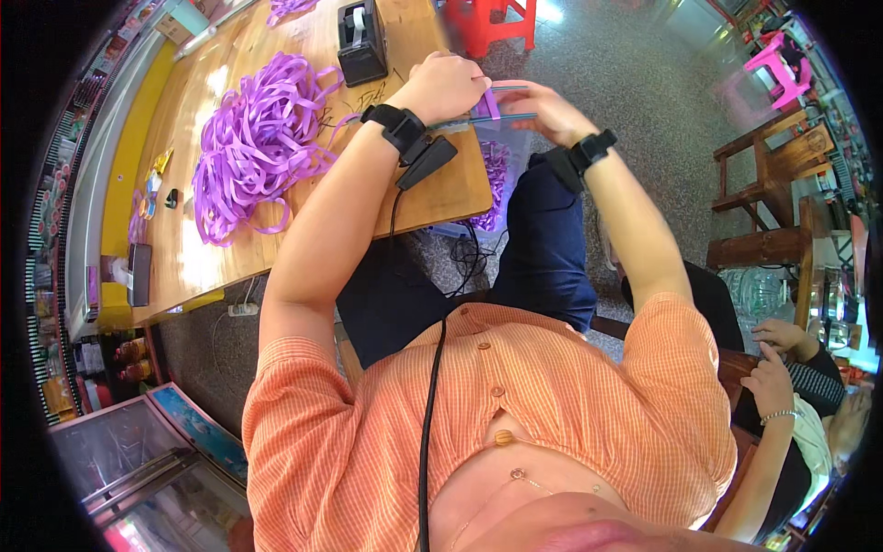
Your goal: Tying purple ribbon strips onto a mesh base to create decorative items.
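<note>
Over the table's right edge, my left hand (pixel 443 86) is closed, its fingers pinching a purple ribbon (pixel 490 104). The ribbon passes around a flat piece with thin grey-blue edges (pixel 513 118). My right hand (pixel 550 110) has its fingers closed on the right end of that piece; what it is exactly I cannot make out. From my left wrist, a strand runs back to a big tangled pile of purple ribbon (pixel 262 147) on the wooden table (pixel 418 198). Both wrists carry black straps with small devices.
A black tape dispenser (pixel 361 44) stands beyond the pile. Below the table edge is a clear plastic bin (pixel 517 152) holding more ribbon. A black cable (pixel 430 405) hangs down my front. A red stool (pixel 501 28), wooden chairs (pixel 768 244) and another person's hands (pixel 773 373) are around.
</note>
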Demonstrator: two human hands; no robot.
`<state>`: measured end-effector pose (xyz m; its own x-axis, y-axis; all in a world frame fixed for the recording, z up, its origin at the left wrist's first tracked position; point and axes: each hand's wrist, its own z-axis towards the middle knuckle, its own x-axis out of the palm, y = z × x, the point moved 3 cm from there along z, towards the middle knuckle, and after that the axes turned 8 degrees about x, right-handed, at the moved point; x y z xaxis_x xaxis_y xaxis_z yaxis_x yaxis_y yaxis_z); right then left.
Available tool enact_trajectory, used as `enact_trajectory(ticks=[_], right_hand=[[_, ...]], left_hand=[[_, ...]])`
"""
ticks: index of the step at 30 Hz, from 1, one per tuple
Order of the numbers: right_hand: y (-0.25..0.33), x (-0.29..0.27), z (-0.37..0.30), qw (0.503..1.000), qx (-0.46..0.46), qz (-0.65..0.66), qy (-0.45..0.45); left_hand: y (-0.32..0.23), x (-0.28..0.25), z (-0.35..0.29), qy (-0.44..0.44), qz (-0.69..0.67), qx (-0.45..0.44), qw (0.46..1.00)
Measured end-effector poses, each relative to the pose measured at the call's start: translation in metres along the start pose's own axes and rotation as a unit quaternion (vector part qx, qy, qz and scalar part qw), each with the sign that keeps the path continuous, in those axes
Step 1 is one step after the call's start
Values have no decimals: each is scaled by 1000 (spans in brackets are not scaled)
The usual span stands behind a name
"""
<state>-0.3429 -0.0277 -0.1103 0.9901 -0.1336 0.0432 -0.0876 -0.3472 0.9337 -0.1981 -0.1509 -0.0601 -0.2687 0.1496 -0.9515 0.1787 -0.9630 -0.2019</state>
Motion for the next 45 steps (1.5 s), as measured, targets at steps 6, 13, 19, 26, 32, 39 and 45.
enact_trajectory(ticks=[6,13,19,26,32,39,45], right_hand=[[-18,26,-3,994,-106,19,1],[-28,33,-17,996,-71,52,-7],[-30,38,-26,997,-40,56,-34],[-34,42,-32,991,-48,115,-46],[-32,48,-40,980,-84,170,-59],[-27,55,-44,976,-81,191,-60],[-22,52,-51,976,-71,195,-69]], left_hand=[[1,0,-1,-5,-3,17,1000],[-8,-10,-3,11,-11,1,1000],[-10,-12,-5,-45,-38,13,998],[-10,-13,-6,-58,-56,4,997],[-14,-16,-6,-63,-59,10,996],[-16,-23,-15,-118,11,46,992],[-68,-57,-32,170,-199,-47,964]])
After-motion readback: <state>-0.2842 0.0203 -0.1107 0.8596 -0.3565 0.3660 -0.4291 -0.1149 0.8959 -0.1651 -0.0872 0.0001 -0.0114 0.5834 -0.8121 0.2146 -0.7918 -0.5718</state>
